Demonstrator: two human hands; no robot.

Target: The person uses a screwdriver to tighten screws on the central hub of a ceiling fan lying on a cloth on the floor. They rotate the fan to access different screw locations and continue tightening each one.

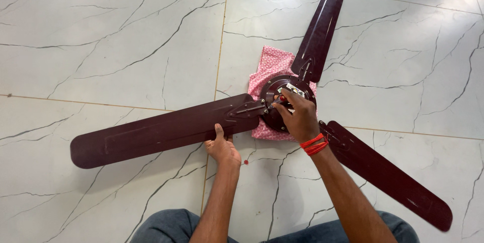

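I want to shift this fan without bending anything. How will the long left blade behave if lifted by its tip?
The left blade looks thin and long, so it would probably flex. The motor hub seems heavy and would likely stay down on the pink cloth. The glossy finish may be slippery.

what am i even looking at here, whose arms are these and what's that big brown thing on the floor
This is one picture from a camera worn on a person's head, looking down, so the two bare arms are that person's own. A dark brown ceiling fan with three long blades lies on a white marble-look tile floor, its round middle resting on a pink patterned cloth. The left hand grips the edge of the left blade. The right hand, with red thread round the wrist, rests on the fan's middle; it seems to hold a small tool there, but that is too small to tell. A tiny red bit lies by the left hand.
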